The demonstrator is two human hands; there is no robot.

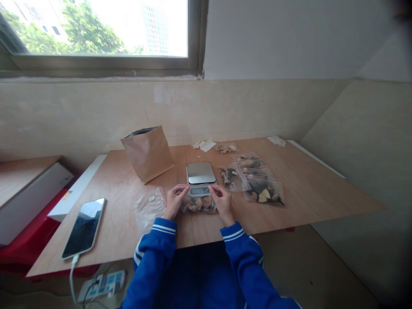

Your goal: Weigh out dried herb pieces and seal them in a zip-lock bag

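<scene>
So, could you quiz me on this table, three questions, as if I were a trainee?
1. True or false: the phone has a cable plugged into it.
2. What do the left fingers and right fingers grip between them?
3. Standing left of the scale is: A, a glass; B, a paper bag; C, a bowl.

Key: 1. True. 2. A clear plastic bag with brown pieces inside. 3. B.
</scene>
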